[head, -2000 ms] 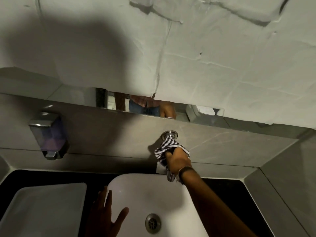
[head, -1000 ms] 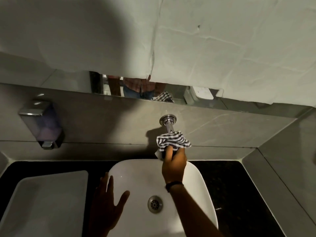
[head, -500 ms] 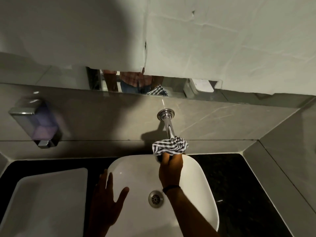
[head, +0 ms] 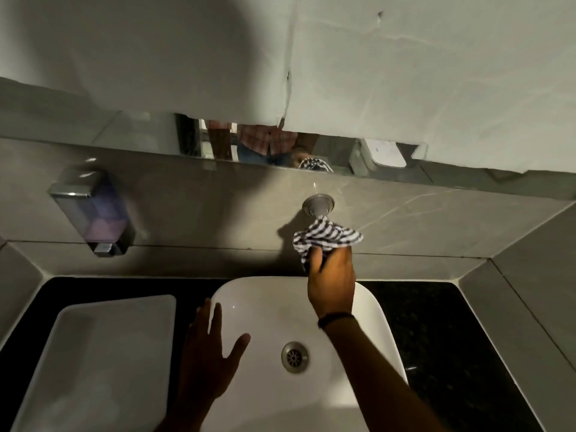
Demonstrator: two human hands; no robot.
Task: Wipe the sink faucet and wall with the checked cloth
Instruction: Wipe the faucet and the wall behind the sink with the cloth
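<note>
- The right hand (head: 332, 280) is closed around the checked cloth (head: 325, 237), bunching it over the faucet (head: 318, 206) just below its round wall flange.
- The tiled wall (head: 218, 210) lies directly behind the cloth.
- The left hand (head: 207, 353) rests flat with its fingers spread on the left rim of the white sink (head: 271, 294).
- A soap dispenser (head: 93, 210) hangs on the wall well to the left.

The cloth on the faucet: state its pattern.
Dark and white checks on the cloth, bunched in the right hand; the head view shows it.
</note>
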